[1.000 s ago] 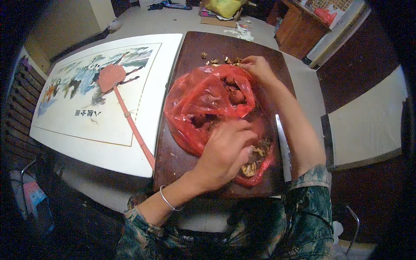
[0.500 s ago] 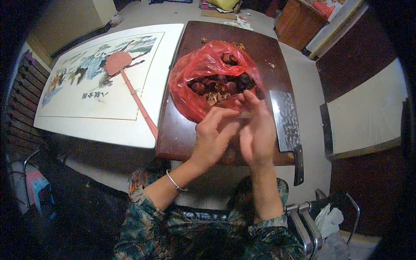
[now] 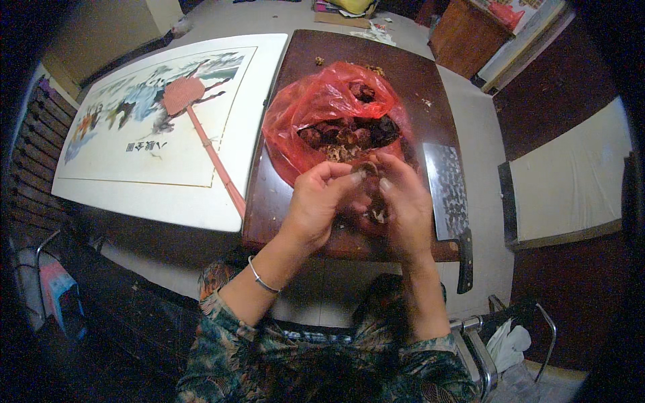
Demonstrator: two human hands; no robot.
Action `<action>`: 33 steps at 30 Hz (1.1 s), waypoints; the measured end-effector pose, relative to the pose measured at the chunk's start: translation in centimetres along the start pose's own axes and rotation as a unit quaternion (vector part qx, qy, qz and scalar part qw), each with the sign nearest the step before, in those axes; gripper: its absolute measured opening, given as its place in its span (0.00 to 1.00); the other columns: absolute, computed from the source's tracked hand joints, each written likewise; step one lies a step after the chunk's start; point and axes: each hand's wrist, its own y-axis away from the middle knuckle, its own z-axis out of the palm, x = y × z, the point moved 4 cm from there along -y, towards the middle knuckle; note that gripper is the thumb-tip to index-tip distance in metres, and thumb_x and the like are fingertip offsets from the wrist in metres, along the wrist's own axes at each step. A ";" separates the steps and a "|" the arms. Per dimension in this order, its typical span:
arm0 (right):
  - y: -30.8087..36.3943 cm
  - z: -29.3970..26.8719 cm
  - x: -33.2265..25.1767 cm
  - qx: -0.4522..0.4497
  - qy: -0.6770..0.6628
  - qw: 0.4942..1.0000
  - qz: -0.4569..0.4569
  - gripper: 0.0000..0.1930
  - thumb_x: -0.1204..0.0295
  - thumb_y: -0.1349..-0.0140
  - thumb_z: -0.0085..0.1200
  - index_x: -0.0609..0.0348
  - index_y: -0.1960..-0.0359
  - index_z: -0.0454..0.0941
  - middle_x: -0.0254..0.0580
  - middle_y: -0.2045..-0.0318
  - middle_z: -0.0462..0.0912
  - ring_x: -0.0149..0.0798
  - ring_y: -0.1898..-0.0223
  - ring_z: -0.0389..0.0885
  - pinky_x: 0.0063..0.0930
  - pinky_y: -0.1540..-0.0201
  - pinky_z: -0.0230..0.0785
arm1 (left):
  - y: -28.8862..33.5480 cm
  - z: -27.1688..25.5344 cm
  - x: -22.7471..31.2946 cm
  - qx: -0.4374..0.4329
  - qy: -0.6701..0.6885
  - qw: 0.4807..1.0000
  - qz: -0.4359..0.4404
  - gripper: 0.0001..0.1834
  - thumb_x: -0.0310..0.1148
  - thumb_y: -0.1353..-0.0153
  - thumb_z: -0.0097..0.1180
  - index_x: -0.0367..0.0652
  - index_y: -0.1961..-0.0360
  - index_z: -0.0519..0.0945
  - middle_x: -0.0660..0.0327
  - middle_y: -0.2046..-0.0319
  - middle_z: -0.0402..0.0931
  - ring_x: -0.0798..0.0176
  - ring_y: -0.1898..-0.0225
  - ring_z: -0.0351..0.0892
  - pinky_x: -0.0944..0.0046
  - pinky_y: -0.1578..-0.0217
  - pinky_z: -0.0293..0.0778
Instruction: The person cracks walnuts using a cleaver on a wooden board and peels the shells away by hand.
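Fingertips of my left hand (image 3: 314, 205) and my right hand (image 3: 408, 205) are closed together on a small dark brown, nut-like piece (image 3: 366, 168). Both hands are just above the near side of a thin red plastic bag (image 3: 285, 144). Through the bag's torn opening show dark, roundish nut-like things (image 3: 349, 136) and lighter broken bits (image 3: 344, 153). Below my fingers, partly hidden, something dark with a pale spot (image 3: 378, 215) lies near the table edge. The exact kind of the held piece is too small to make out.
The bag lies on a dark wooden table (image 3: 430, 74). To the right lies a cleaver (image 3: 447, 191), its black handle over the near corner. A white painted tabletop (image 3: 168, 168) adjoins on the left, bearing a pink fly swatter (image 3: 185, 96). A metal-framed chair (image 3: 485, 356) stands at lower right.
My hands have come together at the fingertips, and the dark brown piece now shows between them. My right hand, spread and blurred before, has curled inward.
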 end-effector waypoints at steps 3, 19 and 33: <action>-0.1 -0.8 0.0 -0.023 0.088 0.995 -0.048 0.18 0.78 0.42 0.49 0.63 0.48 0.70 0.41 0.52 0.75 0.32 0.54 0.74 0.25 0.50 0.67 | 0.3 0.2 0.4 -0.022 -0.009 1.000 -0.021 0.10 0.27 0.39 0.51 0.32 0.58 0.73 0.55 0.69 0.78 0.64 0.74 0.79 0.68 0.73 0.77; 0.9 -1.1 -0.8 -0.043 0.270 0.954 -0.126 0.14 0.72 0.40 0.51 0.62 0.53 0.72 0.41 0.66 0.79 0.33 0.66 0.78 0.26 0.62 0.71 | 1.5 1.0 2.4 -0.083 -0.446 0.803 0.387 0.17 0.30 0.38 0.49 0.35 0.49 0.72 0.62 0.67 0.77 0.72 0.72 0.75 0.73 0.67 0.72; 0.4 -0.8 0.0 -0.045 0.114 0.992 0.009 0.12 0.70 0.35 0.45 0.63 0.55 0.73 0.37 0.70 0.78 0.24 0.71 0.74 0.18 0.68 0.68 | 0.5 0.4 0.3 -0.060 -0.129 0.990 0.016 0.15 0.31 0.34 0.42 0.37 0.50 0.71 0.64 0.75 0.73 0.73 0.81 0.71 0.77 0.82 0.65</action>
